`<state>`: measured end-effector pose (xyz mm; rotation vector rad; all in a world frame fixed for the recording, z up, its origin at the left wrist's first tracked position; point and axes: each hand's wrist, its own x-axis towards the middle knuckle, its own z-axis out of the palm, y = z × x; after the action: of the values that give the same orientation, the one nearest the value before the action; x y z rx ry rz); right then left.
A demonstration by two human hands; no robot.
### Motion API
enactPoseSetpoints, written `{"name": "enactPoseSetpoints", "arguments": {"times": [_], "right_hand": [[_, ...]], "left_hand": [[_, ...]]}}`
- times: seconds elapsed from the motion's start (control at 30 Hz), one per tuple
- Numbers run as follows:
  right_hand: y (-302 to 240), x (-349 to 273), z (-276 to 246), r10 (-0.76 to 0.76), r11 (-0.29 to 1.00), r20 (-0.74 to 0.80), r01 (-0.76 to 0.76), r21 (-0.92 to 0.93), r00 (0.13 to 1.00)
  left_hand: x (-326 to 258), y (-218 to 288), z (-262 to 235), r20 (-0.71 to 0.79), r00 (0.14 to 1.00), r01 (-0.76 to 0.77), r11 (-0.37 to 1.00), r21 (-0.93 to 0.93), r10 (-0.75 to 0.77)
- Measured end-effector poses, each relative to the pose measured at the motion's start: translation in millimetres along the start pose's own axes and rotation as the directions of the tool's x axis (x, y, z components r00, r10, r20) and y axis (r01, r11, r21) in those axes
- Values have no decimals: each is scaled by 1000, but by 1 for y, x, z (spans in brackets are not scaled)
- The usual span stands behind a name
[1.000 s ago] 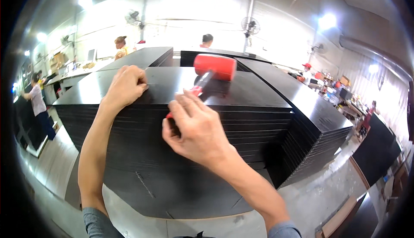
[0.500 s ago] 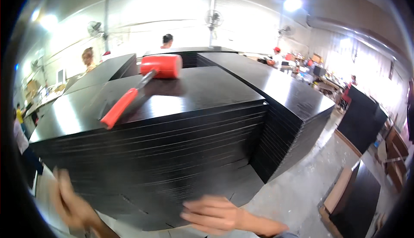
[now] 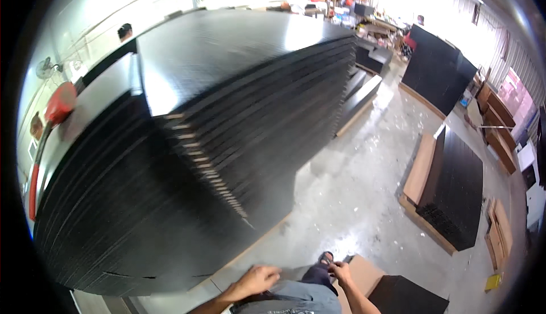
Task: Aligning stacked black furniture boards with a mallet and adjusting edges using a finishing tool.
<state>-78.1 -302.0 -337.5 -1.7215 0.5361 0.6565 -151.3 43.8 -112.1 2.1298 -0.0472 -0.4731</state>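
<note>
In front of my body at the lower edge, my left hand (image 3: 259,280) is held in the air, its fingers loosely bent and nothing seen in them. My right hand (image 3: 341,271) hangs beside my leg with slightly curled fingers, and no object shows in it. Closest to the left hand is a tall stack of black panels (image 3: 142,217). A second black panel stack (image 3: 267,104) adjoins it, with pale edges along its corner. The red mallet (image 3: 60,104) lies on top of the nearer stack at far left, away from both hands.
A cardboard piece (image 3: 364,274) and a black panel (image 3: 406,297) lie low beside my right arm. Further right, black panels (image 3: 455,189) rest with brown boards on the grey floor (image 3: 364,183). Another black stack (image 3: 438,72) stands behind. People and a cluttered worktable are at the back.
My view has swung right and down, so the mallet and stacks now sit further left. Both hands have drawn back from the stack's front toward my body.
</note>
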Motion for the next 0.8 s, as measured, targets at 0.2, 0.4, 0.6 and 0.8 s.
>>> {"name": "enactPoseSetpoints", "arguments": {"times": [0.2,0.4,0.6,0.8], "right_hand": [[-39,69,-94,-48,996,87,41,78,995],[-120,132,-192,-132,983,59,123,135,989],[-215,218,-235,-181,978,61,173,114,982],[-294,314,-225,-235,969,243,245,-13,941]], "left_hand": [[174,96,49,-137,989,-48,998,48,54],[289,195,106,81,976,-205,979,4,204],[384,214,129,37,973,-224,971,-89,228],[515,212,81,-128,961,-259,961,-93,247]]}}
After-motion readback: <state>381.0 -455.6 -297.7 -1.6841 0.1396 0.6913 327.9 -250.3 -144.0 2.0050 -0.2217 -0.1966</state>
